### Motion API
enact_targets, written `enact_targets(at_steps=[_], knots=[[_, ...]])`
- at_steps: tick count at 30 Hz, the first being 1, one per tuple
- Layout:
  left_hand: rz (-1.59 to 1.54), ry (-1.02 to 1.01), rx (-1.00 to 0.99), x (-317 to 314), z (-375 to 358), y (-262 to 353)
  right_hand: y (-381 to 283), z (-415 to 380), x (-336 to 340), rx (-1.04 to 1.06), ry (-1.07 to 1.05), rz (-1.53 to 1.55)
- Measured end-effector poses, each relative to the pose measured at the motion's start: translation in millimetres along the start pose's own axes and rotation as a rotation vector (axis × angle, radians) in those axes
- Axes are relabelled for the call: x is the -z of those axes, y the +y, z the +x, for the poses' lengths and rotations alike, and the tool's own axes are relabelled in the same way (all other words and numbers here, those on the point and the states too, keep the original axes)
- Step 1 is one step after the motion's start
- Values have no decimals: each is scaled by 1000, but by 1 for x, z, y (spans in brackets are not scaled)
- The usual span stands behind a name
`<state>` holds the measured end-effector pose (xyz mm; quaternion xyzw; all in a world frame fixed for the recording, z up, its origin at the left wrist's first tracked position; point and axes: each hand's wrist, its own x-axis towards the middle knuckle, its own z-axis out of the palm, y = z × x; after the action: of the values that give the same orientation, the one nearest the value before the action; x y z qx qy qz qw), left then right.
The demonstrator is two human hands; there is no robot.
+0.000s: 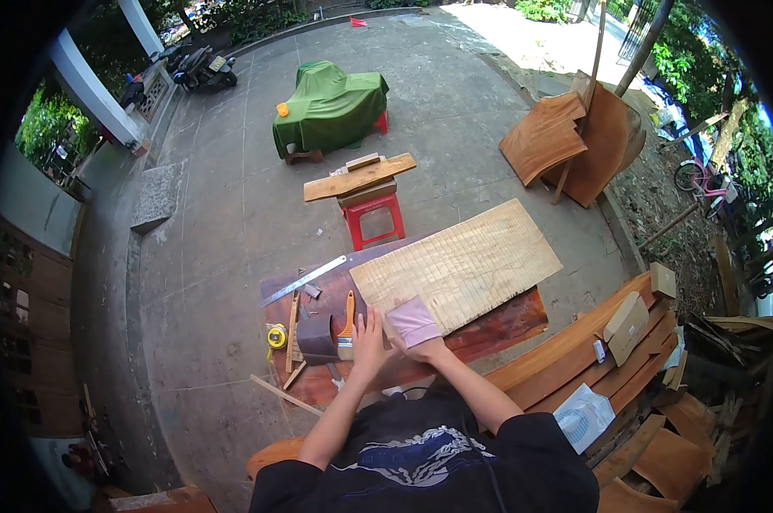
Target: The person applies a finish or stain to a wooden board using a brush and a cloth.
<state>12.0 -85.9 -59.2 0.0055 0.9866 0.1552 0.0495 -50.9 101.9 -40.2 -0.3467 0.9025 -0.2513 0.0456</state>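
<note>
A long pale wooden board (463,265) with wavy grain lies across a reddish-brown work table (510,323). My right hand (425,349) is closed on a folded pale purple cloth (414,320) at the board's near left corner. Close beside it, my left hand (369,344) is raised with its fingers stretched out, holding nothing. Just left of that hand are a paintbrush (350,313) with an orange handle and a curled dark sheet (316,337), perhaps sandpaper. The fingertips under the cloth are hidden.
A metal ruler (305,280) and a yellow tape measure (276,336) lie at the table's left. Ahead, a red stool (374,221) bears wood pieces. A green-draped object (331,107) stands farther off. At right are a wooden bench (566,346) and leaning slabs (545,137).
</note>
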Motion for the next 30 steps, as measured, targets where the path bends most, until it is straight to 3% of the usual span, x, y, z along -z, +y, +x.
enact_targets(at_steps=[1, 2, 5, 6, 10, 15, 17, 20, 21, 23, 24, 26, 29, 30], knots=[[-27, 6, -2, 3, 0, 2, 15, -4, 19, 27, -72, -69], [-51, 8, -4, 9, -5, 6, 45, -12, 28, -15, 38, -147], [-68, 31, -13, 12, -7, 11, 148, -42, 85, -334, 289, -197], [-63, 38, -18, 12, -8, 10, 204, -56, 71, -515, 377, -272], [-48, 16, -19, 12, -6, 10, 195, -32, 79, -866, 272, -361], [-52, -9, -5, 14, -2, 13, 57, 11, -8, -294, 165, -111], [-28, -9, -4, 3, -4, 7, 6, 13, 5, -64, -56, -19], [-31, -15, 14, 19, -4, 16, 50, 20, 47, 170, -111, 10], [-17, 11, 13, 12, -5, 14, 71, 26, 82, 112, -57, -57], [-26, -39, 52, 15, -6, 20, 183, 25, 88, -99, 116, -156], [-26, -54, 73, 19, -2, 21, 224, 25, 113, -279, 82, -256], [-39, -93, 129, 25, 0, 25, 302, 23, 138, -535, 214, -270], [-42, -130, 173, 23, 3, 31, 313, 61, 103, -834, 418, -387], [-36, -130, 186, 22, 5, 34, 290, 74, 90, -693, 365, -351]])
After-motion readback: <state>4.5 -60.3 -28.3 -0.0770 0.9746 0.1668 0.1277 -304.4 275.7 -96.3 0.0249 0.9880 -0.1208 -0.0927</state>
